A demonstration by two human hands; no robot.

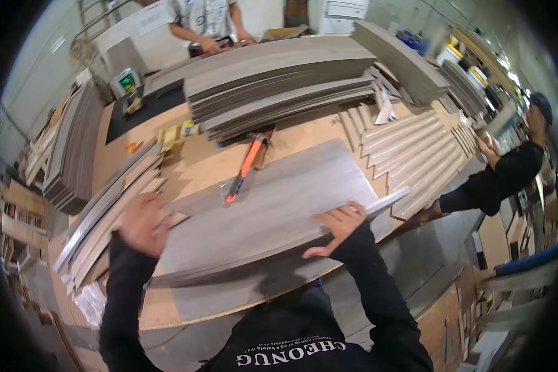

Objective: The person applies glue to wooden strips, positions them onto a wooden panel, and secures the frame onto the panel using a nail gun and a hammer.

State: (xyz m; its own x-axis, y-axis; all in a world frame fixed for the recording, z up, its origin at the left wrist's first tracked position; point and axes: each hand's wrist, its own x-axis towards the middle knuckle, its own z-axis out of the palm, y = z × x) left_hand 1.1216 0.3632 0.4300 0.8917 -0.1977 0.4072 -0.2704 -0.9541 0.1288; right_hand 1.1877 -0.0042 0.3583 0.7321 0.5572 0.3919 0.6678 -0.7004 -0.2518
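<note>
A grey wood-grain panel (266, 204) lies across the near side of the table, on top of another board. My right hand (342, 224) rests at its near right edge, fingers stretched out and thumb apart. From beside that hand a pale narrow strip (389, 201) sticks out to the right; its near end is hidden. My left hand (144, 224), blurred, is over the panel's left end, next to a pile of thin wood strips (108, 217). A short pointed piece of wood (178, 218) shows by its fingers; whether they hold it is unclear. An orange-handled hammer (247, 164) lies beyond the panel.
Stacked grey boards (279, 77) stand at the table's back, with more boards (74, 146) at the left. Rows of angled trim pieces (415, 155) lie at the right. One co-worker (204, 25) stands across the table, another (508, 167) at the right.
</note>
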